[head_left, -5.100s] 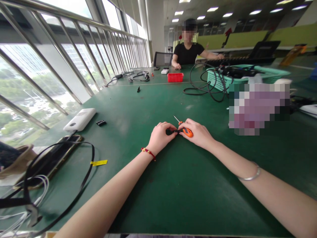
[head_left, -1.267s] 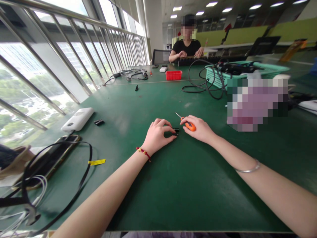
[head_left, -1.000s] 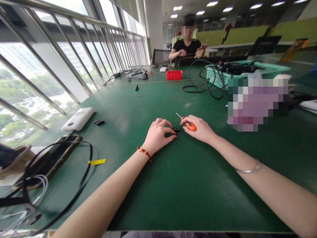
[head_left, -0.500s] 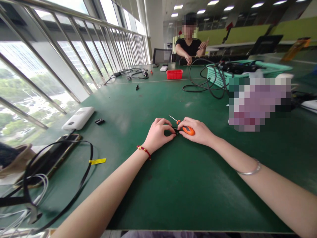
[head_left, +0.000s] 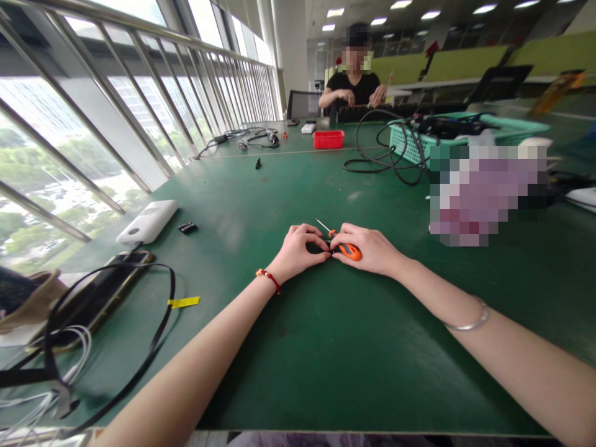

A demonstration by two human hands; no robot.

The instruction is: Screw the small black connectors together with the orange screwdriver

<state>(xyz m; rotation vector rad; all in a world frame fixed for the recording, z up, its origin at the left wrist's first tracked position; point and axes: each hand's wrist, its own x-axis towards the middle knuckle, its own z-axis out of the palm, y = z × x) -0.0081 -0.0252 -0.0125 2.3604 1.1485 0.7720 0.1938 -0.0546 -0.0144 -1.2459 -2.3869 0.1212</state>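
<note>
Both my hands meet over the middle of the green table point(head_left: 298, 347). My right hand point(head_left: 370, 248) is closed around an orange and black screwdriver point(head_left: 350, 251), whose thin metal shaft points away to the upper left. Between the fingertips of my two hands is a small black part point(head_left: 330, 244), mostly hidden by the fingers. My left hand point(head_left: 300, 251) pinches it from the left with thumb and forefinger, and my right fingertips touch it from the other side. Its exact kind cannot be made out.
On the left lie a white power bank point(head_left: 148, 222), a small black piece point(head_left: 187, 228), a phone point(head_left: 100, 304) and looped cables point(head_left: 173, 282). Farther back are a red bin point(head_left: 328, 140), a teal basket point(head_left: 410, 146) with cables, and a seated person point(head_left: 356, 87).
My right hand and the screwdriver have shifted slightly left and down; my left hand has barely moved. Across the table, the other person's hands have moved lower.
</note>
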